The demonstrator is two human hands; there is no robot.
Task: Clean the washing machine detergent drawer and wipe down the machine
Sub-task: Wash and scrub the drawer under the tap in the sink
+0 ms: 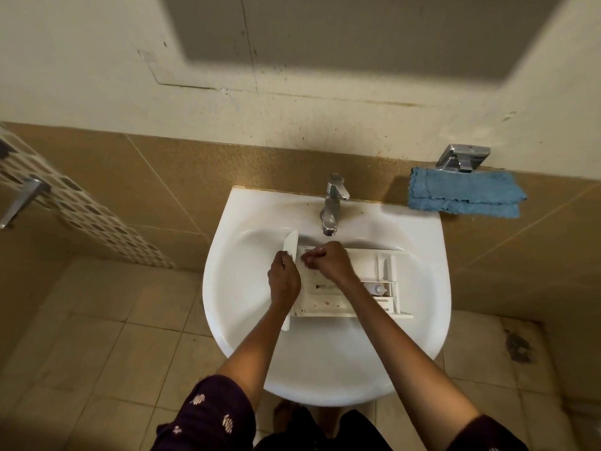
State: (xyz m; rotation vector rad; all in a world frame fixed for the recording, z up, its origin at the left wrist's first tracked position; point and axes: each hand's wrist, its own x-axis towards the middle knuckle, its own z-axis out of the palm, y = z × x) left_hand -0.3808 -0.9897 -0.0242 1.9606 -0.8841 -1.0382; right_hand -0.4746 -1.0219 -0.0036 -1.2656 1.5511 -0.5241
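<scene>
A white detergent drawer (374, 281) lies across the bowl of a white sink (325, 362), its front panel to the left and standing on edge. Brownish stains show in its near compartment. My left hand (283, 278) grips the drawer's front panel from the left. My right hand (328, 260) rests inside the drawer's left end with its fingers curled; I cannot make out whether they hold anything. A folded blue cloth (465, 196) lies on the ledge to the right of the sink.
A chrome tap (333, 203) stands at the back of the sink, its spout just above the drawer, no water running. A chrome fitting (463, 159) is on the wall above the cloth. Tiled floor lies around the sink; a metal handle (22, 200) shows at far left.
</scene>
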